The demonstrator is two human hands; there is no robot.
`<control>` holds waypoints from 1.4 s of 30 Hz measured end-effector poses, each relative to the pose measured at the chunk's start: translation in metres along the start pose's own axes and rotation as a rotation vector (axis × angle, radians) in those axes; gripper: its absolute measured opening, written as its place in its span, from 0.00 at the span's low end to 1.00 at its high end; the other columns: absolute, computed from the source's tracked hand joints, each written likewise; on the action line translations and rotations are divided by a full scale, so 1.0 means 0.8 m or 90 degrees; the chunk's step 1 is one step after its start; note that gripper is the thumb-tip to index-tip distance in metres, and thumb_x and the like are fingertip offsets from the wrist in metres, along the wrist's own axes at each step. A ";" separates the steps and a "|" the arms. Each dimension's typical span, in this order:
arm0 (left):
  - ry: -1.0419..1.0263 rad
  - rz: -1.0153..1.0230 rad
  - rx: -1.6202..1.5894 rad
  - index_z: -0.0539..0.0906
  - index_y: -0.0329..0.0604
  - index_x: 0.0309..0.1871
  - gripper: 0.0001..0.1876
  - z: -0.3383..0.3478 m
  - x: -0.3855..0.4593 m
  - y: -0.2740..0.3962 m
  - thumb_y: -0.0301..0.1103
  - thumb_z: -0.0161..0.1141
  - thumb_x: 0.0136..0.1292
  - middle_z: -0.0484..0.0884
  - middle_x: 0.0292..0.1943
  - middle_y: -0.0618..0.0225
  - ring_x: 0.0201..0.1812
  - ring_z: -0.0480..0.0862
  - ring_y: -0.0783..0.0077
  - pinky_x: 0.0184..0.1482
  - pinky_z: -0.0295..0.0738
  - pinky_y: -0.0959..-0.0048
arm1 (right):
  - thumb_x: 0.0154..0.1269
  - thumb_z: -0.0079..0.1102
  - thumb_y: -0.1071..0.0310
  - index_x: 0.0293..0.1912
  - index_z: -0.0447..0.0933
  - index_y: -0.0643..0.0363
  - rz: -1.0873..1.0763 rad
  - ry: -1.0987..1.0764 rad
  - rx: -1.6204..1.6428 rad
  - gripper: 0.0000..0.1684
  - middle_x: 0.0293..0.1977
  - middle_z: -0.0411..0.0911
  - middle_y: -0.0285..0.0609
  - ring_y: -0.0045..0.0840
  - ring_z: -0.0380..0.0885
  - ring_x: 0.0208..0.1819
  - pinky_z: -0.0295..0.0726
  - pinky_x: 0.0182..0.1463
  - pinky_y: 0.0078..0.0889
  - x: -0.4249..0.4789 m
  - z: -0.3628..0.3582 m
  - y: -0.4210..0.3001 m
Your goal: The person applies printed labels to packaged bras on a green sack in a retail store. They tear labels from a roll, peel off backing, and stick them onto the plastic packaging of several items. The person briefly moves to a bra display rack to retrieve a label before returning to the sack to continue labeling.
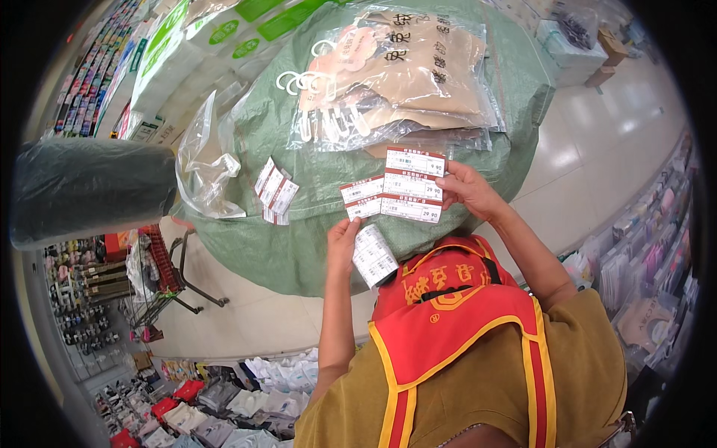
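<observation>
Several printed price labels (pixel 411 185) with dark red bands are spread over a big green woven sack. My right hand (pixel 468 187) pinches the right edge of the upper label strip. My left hand (pixel 343 241) holds the smaller labels (pixel 363 197) at their lower edge, and a curled strip of labels (pixel 374 255) hangs beside it. Left of my hands, another folded label strip (pixel 276 191) lies on the sack. Beyond them, clear plastic packs of beige garments (pixel 437 73) with white hangers (pixel 336 120) rest on top of the sack.
The green woven sack (pixel 297 252) fills the middle. Crumpled clear plastic (pixel 210 179) lies at its left side, near a dark wrapped roll (pixel 92 190). A shopping cart (pixel 159 274) stands lower left. Goods shelves (pixel 644 246) line the right, with folded clothes (pixel 218 400) at lower left.
</observation>
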State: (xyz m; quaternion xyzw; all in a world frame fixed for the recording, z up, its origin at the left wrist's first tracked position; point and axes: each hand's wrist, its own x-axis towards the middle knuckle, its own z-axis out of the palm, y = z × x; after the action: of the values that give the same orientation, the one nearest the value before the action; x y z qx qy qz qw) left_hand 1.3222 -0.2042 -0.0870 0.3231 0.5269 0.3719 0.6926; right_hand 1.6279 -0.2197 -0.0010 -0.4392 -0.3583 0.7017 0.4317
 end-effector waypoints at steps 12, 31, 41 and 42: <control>0.028 -0.043 0.054 0.84 0.34 0.34 0.13 -0.009 -0.003 -0.011 0.37 0.61 0.70 0.83 0.25 0.71 0.22 0.76 0.86 0.24 0.69 0.82 | 0.72 0.55 0.61 0.61 0.70 0.63 0.002 -0.013 0.016 0.23 0.41 0.83 0.39 0.17 0.83 0.37 0.83 0.39 0.19 0.002 0.003 0.002; -0.151 0.085 0.047 0.83 0.32 0.51 0.12 0.087 -0.076 0.068 0.27 0.61 0.68 0.87 0.41 0.67 0.39 0.81 0.84 0.42 0.75 0.81 | 0.70 0.57 0.62 0.57 0.73 0.63 0.026 0.026 -0.036 0.21 0.41 0.82 0.39 0.18 0.82 0.39 0.82 0.42 0.23 0.002 0.002 0.019; -0.165 0.104 0.056 0.83 0.32 0.51 0.11 0.091 -0.079 0.063 0.27 0.60 0.68 0.86 0.41 0.68 0.39 0.80 0.84 0.43 0.75 0.81 | 0.59 0.67 0.55 0.57 0.75 0.61 -0.507 0.081 -0.741 0.30 0.52 0.77 0.49 0.41 0.76 0.56 0.73 0.59 0.42 -0.027 0.057 -0.020; -0.168 0.104 0.055 0.83 0.32 0.51 0.11 0.093 -0.080 0.064 0.27 0.60 0.69 0.86 0.41 0.68 0.40 0.80 0.84 0.43 0.75 0.81 | 0.59 0.67 0.55 0.57 0.75 0.61 -0.486 0.057 -0.723 0.30 0.51 0.78 0.49 0.41 0.76 0.55 0.73 0.59 0.42 -0.026 0.061 -0.014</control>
State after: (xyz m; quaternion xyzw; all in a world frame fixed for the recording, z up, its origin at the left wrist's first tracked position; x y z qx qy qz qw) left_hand 1.3744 -0.2368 0.0044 0.4405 0.4191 0.3583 0.7084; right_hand 1.5909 -0.2412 0.0325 -0.4689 -0.7823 0.1847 0.3660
